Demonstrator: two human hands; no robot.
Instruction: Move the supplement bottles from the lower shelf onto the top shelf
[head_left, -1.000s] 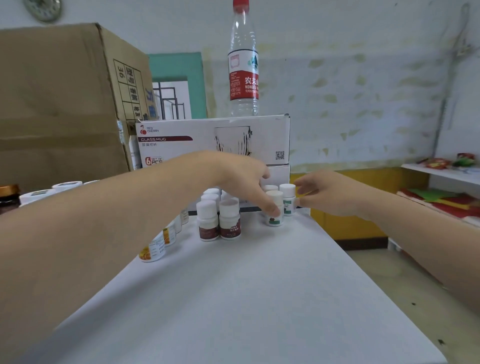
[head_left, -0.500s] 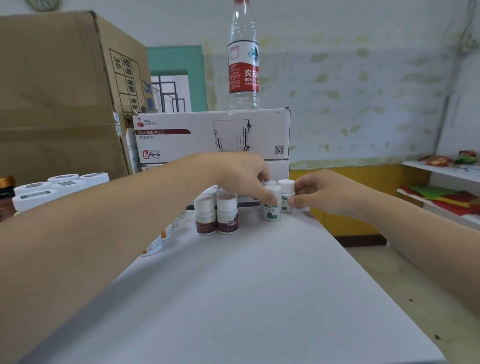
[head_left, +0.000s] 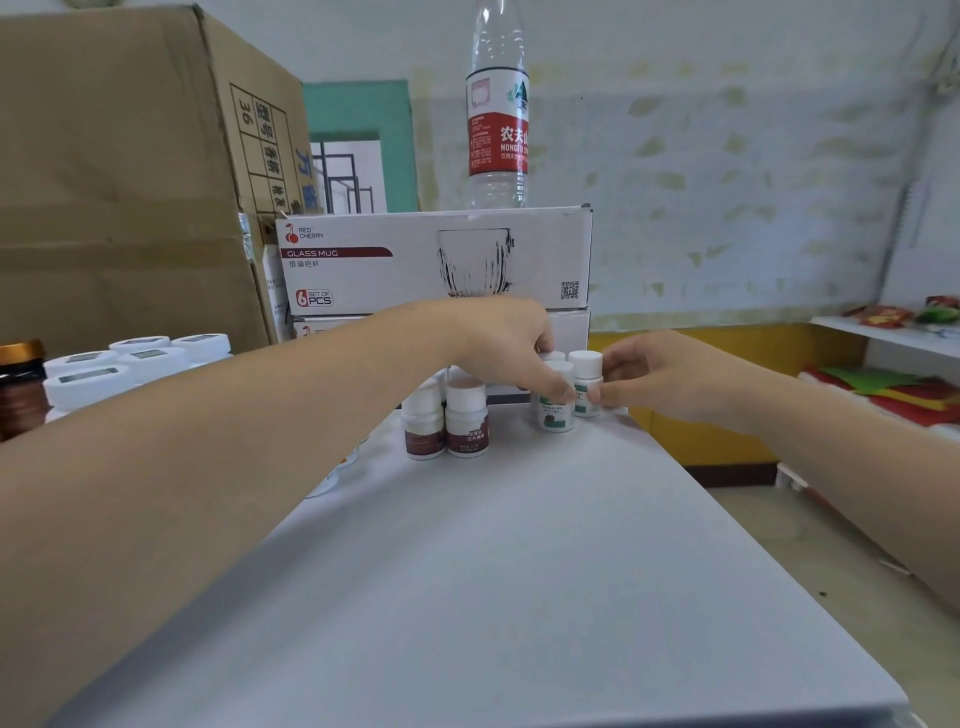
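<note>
On the white top shelf (head_left: 519, 571) small white-capped supplement bottles stand in rows near the far end. My left hand (head_left: 509, 348) reaches over them, fingers closed around a green-labelled bottle (head_left: 555, 413) standing on the shelf. My right hand (head_left: 660, 376) pinches another green-labelled bottle (head_left: 587, 384) right beside and slightly behind it. Two red-labelled bottles (head_left: 447, 426) stand just left of these. More bottles run along the left edge, mostly hidden behind my left forearm.
Stacked glass-mug boxes (head_left: 441, 260) stand right behind the bottles, with a water bottle (head_left: 498, 114) on top. A big cardboard box (head_left: 130, 171) fills the left. White-lidded jars (head_left: 119, 364) and a brown jar (head_left: 21, 395) sit at left. Side shelves (head_left: 893, 338) stand at far right.
Both hands stayed on the two green-labelled bottles at the far end of the shelf, shifting only slightly. The camera moved closer and lower.
</note>
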